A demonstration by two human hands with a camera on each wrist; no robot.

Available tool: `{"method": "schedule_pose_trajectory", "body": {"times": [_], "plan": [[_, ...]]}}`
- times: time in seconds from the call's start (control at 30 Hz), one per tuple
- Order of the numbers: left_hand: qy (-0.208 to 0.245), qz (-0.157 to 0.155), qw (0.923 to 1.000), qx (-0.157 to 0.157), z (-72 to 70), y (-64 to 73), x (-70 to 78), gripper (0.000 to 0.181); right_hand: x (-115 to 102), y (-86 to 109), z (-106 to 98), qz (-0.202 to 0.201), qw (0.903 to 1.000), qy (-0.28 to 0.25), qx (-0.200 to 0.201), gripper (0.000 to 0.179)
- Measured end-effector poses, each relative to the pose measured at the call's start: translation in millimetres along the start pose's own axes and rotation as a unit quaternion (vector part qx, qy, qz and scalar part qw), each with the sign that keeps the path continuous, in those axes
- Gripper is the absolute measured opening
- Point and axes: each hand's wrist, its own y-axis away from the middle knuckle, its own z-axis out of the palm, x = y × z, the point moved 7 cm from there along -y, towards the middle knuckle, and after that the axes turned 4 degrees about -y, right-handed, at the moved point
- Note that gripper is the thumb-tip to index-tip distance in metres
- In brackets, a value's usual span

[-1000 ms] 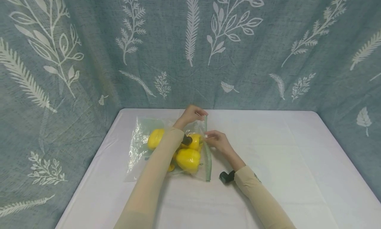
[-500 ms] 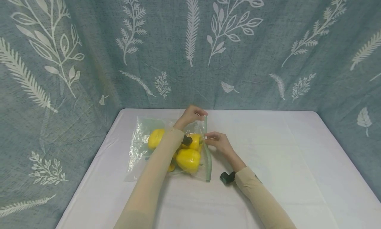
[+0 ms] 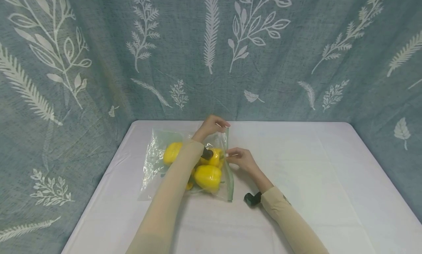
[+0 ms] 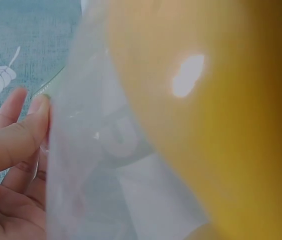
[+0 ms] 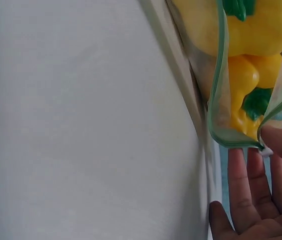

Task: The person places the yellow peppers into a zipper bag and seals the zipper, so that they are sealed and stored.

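Note:
A clear zip bag [image 3: 150,173] lies on the white table, with several yellow bell peppers [image 3: 207,177] inside. My left hand [image 3: 211,125] pinches the far corner of its green-edged mouth; in the left wrist view the thumb [image 4: 38,112] presses on the film. Midway along that edge, my right hand [image 3: 242,158] pinches the small white slider [image 5: 266,151]. In the right wrist view, the green zip strips [image 5: 218,120] stand apart above the slider, and green stems [image 5: 257,102] show on the peppers. My left forearm [image 3: 178,180] hides part of the bag.
The table [image 3: 296,166] backs onto a blue-green curtain [image 3: 204,92] with white leaf prints. A dark wrist-worn device [image 3: 252,199] sits by my right cuff, another dark device [image 3: 207,154] by my left.
My right hand has shifted slightly toward the near side along the bag's zip edge. The left hand stays at the far corner, and the peppers have hardly moved.

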Motion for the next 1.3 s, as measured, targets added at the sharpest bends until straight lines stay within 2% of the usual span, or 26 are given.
{"method": "schedule_pose_trajectory", "body": {"times": [0.27,0.5,0.77,0.93,1.07,1.17,1.3], "plan": [[0.001,0.005,1.0000,0.008,-2.9,1.3,3.0,0.024,1,5.0,2,0.028,0.9994,-0.011,-0.016,0.034],[0.009,-0.008,0.9999,0.007,-2.0,1.3,0.4,0.023,-30,24.6,3,0.041,0.9982,-0.018,-0.039,0.034],[0.005,-0.011,0.9999,0.006,-2.3,2.4,0.9,0.023,-31,29.9,3,0.045,0.9984,0.001,-0.035,0.034],[0.009,-0.009,0.9999,0.011,-2.8,1.2,-2.1,0.023,-26,29.4,3,0.042,0.9983,0.005,-0.039,0.033],[0.017,-0.014,0.9997,0.011,-3.1,0.2,-5.8,0.023,-10,22.7,4,0.045,0.9982,-0.004,-0.040,0.034],[0.026,-0.018,0.9995,-0.003,-2.2,0.5,-8.0,0.022,4,17.8,3,0.048,0.9983,0.001,-0.033,0.035],[0.035,-0.028,0.9981,-0.041,0.7,2.0,-10.4,0.024,9,17.3,2,0.052,0.9983,0.011,-0.022,0.035]]}}
